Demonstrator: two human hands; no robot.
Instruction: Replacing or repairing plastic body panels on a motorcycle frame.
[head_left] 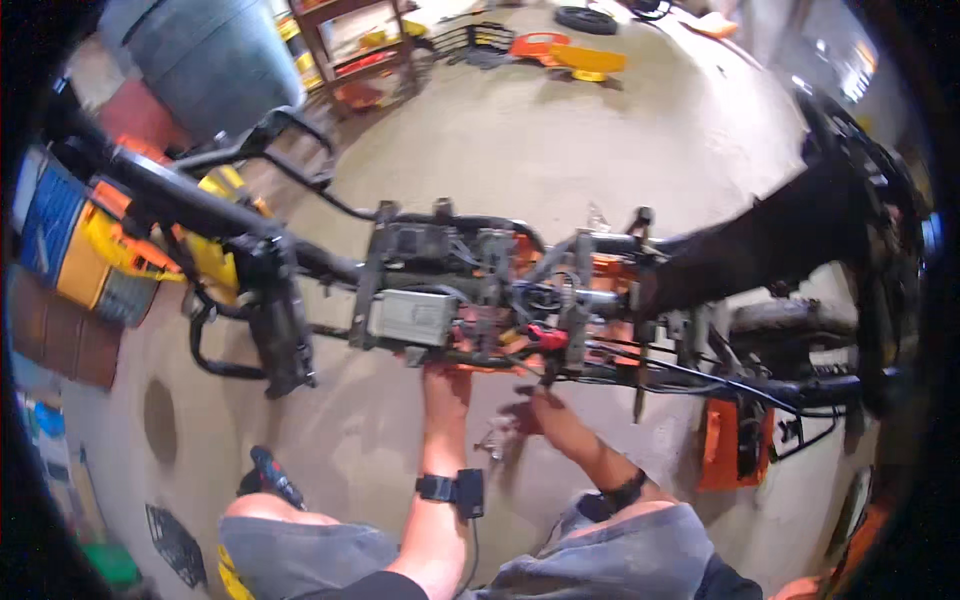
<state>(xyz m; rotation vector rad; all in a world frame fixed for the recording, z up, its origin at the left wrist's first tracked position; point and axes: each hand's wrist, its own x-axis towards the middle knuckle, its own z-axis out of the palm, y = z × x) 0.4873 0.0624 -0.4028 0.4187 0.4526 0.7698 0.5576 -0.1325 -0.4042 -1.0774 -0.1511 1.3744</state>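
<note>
A black tubular vehicle frame (pixel 735 250) spans the view, carrying a silver box (pixel 410 318), cables and a red fitting (pixel 546 337). My left hand (pixel 447 382) reaches up beneath the lower rail under the silver box, its fingers hidden behind the frame. Just to its right, my right hand (pixel 535 407) is just below the rail with fingers apart and nothing visible in them; its fingertips are slightly blurred. Small metal pieces (pixel 490 445) lie on the floor between my forearms.
Yellow and orange panels (pixel 120 240) and a grey bin (pixel 215 60) stand at the left. Plastic parts (pixel 585 62) and a tyre (pixel 585 18) lie on the floor (pixel 550 140) at the back. An orange piece (pixel 720 450) sits below the frame at the right.
</note>
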